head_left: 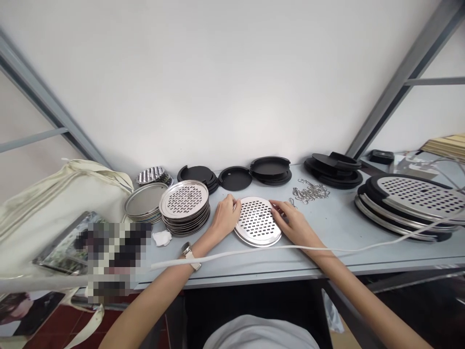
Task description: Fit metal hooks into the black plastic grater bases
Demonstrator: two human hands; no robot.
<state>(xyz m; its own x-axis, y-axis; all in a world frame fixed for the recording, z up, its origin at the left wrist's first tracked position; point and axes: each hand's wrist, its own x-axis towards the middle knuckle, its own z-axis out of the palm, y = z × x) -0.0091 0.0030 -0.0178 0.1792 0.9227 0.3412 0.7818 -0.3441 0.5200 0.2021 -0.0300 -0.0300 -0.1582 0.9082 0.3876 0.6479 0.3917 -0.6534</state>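
Observation:
A round, shiny metal grater plate (257, 222) with rows of slots lies in front of me on the table, a second rim showing just under its near edge. My left hand (225, 216) grips its left edge, fingers curled and thumb against the rim. On the opposite edge, my right hand (293, 222) holds the rim with bent fingers. Left of my hands stands a stack of similar slotted plates (185, 199). Beside that stack are plain metal discs (145, 199). Black round holders (235, 178) sit along the wall behind the plate.
A pile of small metal clips (308, 192) lies behind my right hand. Assembled black-rimmed graters (421, 196) are stacked at right. A white cable (348, 250) crosses the table's front over my forearms. Crumpled white tissue (162, 238) and a cream bag (69, 198) are at left.

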